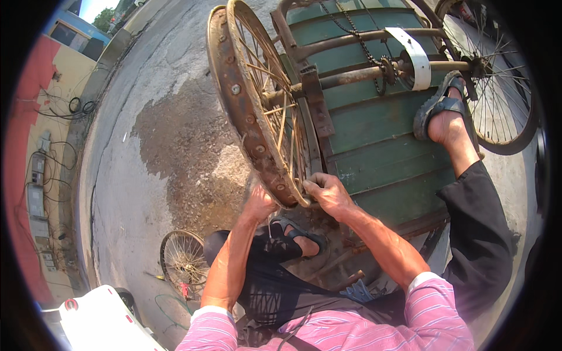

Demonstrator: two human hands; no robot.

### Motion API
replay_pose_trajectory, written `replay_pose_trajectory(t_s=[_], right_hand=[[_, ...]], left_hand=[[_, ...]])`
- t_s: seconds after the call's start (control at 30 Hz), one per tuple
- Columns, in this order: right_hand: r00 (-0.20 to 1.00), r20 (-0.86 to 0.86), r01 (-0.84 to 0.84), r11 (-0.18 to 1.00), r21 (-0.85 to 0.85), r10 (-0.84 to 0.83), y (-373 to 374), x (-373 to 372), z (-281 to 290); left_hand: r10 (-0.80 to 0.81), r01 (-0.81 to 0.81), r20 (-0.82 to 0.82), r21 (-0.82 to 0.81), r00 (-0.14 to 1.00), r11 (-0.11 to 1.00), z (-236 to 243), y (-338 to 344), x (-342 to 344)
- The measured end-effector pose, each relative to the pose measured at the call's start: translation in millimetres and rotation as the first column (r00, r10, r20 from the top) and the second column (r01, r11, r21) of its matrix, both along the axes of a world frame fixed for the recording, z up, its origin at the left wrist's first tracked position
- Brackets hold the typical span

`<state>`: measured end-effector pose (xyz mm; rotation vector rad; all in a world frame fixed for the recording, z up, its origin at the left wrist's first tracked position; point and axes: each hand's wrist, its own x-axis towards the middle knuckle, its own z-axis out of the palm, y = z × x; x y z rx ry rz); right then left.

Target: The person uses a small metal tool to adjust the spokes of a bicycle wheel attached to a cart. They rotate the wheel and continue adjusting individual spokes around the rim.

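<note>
A rusty spoked wheel [249, 123] without a tyre stands upright on the axle [351, 77] of an upturned cart with a green slatted bed [380, 126]. My left hand [259, 203] is closed against the outer face of the rim at its lowest part, its fingers partly hidden by the rim. On the spoke side, my right hand [331, 195] is closed, thumb and forefinger pinched together beside the rim's inner edge. Whatever they pinch is too small to make out. Rivet-like heads dot the rim's outer band.
My sandalled right foot [440, 111] rests on the cart bed, near a second spoked wheel [500, 76]. A chain [369, 55] runs over a sprocket by a white curved guard [413, 55]. A smaller wheel [184, 263] lies on the ground at left, near a white vehicle [105, 322].
</note>
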<state>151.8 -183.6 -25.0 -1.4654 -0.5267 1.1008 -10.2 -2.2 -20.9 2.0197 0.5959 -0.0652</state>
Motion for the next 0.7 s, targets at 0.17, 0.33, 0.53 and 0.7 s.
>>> replay_pose_trajectory(t_s=[0.17,0.33,0.53,0.7], right_hand=[[0.996,0.065,-0.06,0.998,-0.019,0.061,7,-3,28],[0.999,0.007,-0.053,0.999,0.007,0.053,7,-2,16],[0.982,0.185,-0.025,0.999,-0.046,0.034,6,-2,19],[0.983,0.173,-0.047,0.994,-0.095,0.063,0,-1,22]], left_hand=[[0.034,-0.033,-0.022,0.077,0.999,0.996,21,-10,25],[0.111,-0.126,0.122,0.126,0.986,0.984,2,-16,8],[-0.001,0.01,0.243,-0.035,0.97,0.999,-21,4,-10],[0.342,-0.313,0.014,-0.365,0.94,0.877,2,-18,10]])
